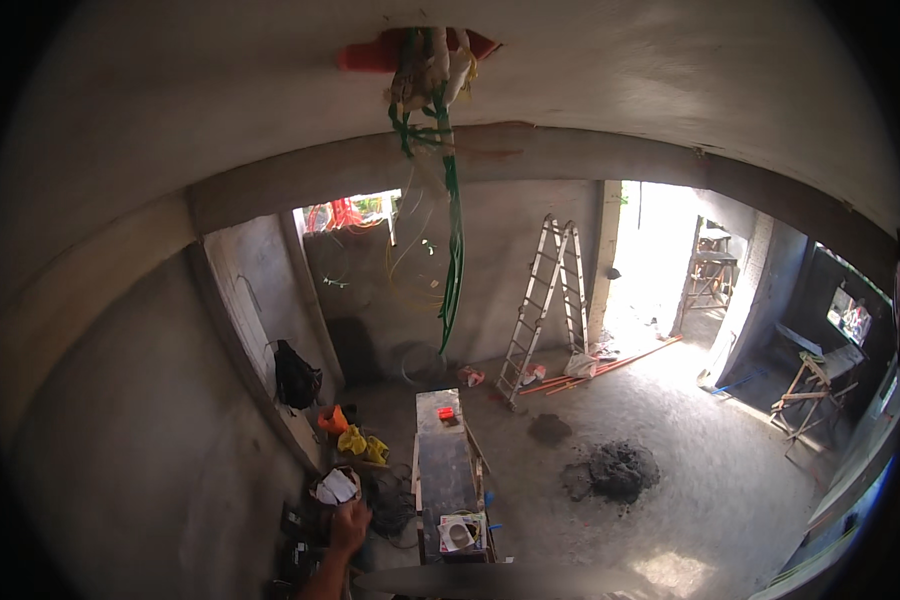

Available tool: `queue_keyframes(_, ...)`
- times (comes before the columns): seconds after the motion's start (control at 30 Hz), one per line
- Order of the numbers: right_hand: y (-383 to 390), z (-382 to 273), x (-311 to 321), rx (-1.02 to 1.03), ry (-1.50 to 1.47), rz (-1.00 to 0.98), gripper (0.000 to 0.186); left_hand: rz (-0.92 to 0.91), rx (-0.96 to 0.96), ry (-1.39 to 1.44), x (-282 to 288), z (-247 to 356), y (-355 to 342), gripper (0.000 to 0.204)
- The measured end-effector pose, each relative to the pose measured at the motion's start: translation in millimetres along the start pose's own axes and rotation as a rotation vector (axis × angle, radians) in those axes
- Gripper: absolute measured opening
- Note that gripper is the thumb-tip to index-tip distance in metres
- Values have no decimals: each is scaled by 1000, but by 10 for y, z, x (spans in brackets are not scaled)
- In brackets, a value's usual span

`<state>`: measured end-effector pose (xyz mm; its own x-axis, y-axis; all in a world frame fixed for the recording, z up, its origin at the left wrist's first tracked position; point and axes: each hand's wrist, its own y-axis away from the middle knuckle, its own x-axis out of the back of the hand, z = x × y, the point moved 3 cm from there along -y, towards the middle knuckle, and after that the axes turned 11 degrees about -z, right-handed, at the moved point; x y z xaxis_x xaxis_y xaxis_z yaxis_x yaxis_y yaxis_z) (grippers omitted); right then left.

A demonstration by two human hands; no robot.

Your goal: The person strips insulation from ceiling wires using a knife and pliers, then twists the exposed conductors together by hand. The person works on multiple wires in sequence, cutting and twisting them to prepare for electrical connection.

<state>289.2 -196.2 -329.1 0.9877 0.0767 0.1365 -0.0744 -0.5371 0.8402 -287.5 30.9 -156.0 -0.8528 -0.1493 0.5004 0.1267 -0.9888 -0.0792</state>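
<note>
My left hand [349, 525] is low in the picture, left of the long narrow bench [442, 465]. Its fingers look curled together; anything inside them is hidden. Just beyond the hand sits a round container with white material [337, 486] in it. Dark tangled cables [391, 505] lie between hand and bench. On the bench's near end rests a pale box with a round grey piece [459, 534] on it, and a small red object [446, 413] is at the far end. My right hand is out of view.
Green tubes [451, 250] hang from a ceiling opening. A folding ladder [536, 310] stands near the back wall beside orange pipes [610, 370]. A dark mortar heap [620, 472] lies on the floor. Bags [353, 438] and a hanging backpack [296, 376] line the left side; a wooden trestle [805, 395] stands right.
</note>
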Motion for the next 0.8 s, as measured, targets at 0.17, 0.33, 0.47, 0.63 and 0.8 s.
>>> queue_keyframes(0.17,29,180,-36,-125,-38,-59,15,-646,786,-176,-416,-2300,2120,30)
queue_keyframes(0.33,176,600,58,-212,-43,-61,15,-928,910,-170,-489,-2792,3042,36)
queue_keyframes(0.47,68,1040,279,-274,11,-54,18,-1217,617,-225,-774,-2850,2980,41)
queue_keyframes(0.63,-545,685,479,-231,303,-17,20,-643,517,-319,-787,-2572,1842,34)
queue_keyframes(0.8,-378,-630,191,-3,647,-85,53,-579,506,-64,-596,-1602,1158,40)
